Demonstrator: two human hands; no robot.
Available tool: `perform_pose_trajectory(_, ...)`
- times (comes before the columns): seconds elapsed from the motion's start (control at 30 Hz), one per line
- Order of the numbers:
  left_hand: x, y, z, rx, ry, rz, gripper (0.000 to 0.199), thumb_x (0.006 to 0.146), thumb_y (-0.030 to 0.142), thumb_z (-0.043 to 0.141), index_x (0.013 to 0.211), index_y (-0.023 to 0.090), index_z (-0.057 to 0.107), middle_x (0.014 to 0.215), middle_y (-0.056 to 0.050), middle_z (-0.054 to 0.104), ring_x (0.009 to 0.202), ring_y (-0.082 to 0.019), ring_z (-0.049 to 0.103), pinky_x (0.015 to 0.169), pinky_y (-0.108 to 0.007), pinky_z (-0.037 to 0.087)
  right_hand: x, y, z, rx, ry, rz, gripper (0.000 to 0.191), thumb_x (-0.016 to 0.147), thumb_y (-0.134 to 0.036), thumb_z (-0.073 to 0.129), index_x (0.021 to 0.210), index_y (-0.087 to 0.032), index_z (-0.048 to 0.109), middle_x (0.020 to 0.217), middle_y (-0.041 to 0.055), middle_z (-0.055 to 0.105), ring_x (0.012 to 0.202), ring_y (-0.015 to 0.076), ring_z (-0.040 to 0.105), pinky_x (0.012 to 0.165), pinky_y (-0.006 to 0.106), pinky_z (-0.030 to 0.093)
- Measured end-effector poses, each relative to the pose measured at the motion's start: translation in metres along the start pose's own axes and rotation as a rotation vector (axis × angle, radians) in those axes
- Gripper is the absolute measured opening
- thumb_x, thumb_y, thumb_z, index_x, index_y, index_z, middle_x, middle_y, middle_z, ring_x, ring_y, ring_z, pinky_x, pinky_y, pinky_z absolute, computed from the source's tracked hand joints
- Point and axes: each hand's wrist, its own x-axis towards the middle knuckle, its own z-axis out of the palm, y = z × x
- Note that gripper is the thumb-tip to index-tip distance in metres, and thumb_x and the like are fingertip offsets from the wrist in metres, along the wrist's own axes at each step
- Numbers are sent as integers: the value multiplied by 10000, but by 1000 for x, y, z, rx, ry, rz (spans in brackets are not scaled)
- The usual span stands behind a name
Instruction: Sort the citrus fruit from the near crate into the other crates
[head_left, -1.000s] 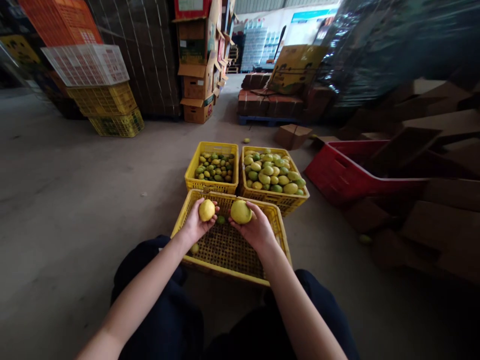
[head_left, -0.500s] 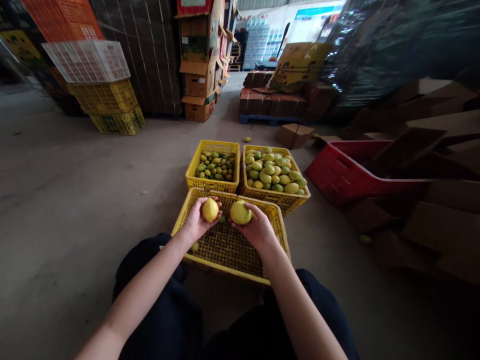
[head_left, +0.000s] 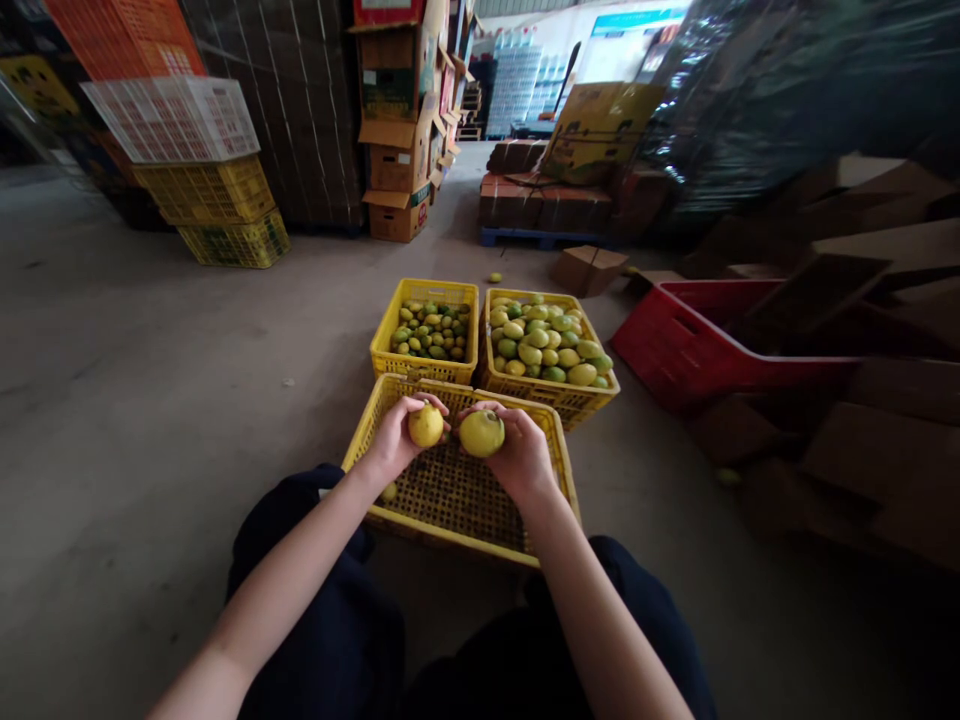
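My left hand (head_left: 394,437) is closed round a yellow lemon (head_left: 426,426). A larger, greenish-yellow lemon (head_left: 481,434) is in the grip of my right hand (head_left: 523,455). Both fruits are held side by side, a small gap apart, above a yellow plastic crate (head_left: 457,545) between my knees. Its perforated floor shows, with a small lemon (head_left: 389,492) at the left side. Just beyond stand two more yellow crates: the left one (head_left: 382,360) holds small green and yellow lemons, the right one (head_left: 551,397) larger, mostly yellow ones.
A red crate (head_left: 652,345) with cardboard lies to the right, beside heaped cardboard (head_left: 885,440). Stacked crates (head_left: 214,190) stand at the far left. Cardboard boxes (head_left: 394,170) are piled at the back. Loose lemons (head_left: 495,277) lie on the concrete floor.
Both hands have turned the lemons they hold, so other sides of the fruit face me. The left lemon has shifted slightly right. The crates have stayed put.
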Motion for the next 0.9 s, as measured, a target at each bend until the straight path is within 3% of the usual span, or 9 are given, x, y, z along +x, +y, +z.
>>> perform_pose_trajectory(0.17, 1, -3, -2, 62, -56, 20, 142, 667, 257, 557, 728, 145, 622, 774, -44, 631, 636, -154, 607, 587, -271, 484, -2, -1, 2, 20, -21, -15, 184, 606, -343, 566, 709, -203, 626, 860, 68, 710, 833, 260, 647, 619, 344, 534)
perform_pose_trajectory(0.63, 0, -2, -2, 57, -58, 5, 132, 663, 251, 552, 705, 143, 615, 779, -52, 622, 677, -170, 613, 571, -271, 478, -6, -1, 1, 41, -52, -30, 202, 600, -289, 537, 731, -184, 649, 879, 76, 704, 833, 261, 648, 653, 359, 536)
perform_pose_trajectory(0.9, -1, -1, -2, 57, -74, 20, 151, 631, 264, 568, 680, 133, 626, 764, -39, 613, 637, -155, 606, 568, -268, 477, -4, 2, -1, -36, -43, -110, 181, 589, -270, 543, 708, -194, 656, 774, 49, 692, 766, 233, 632, 628, 321, 498)
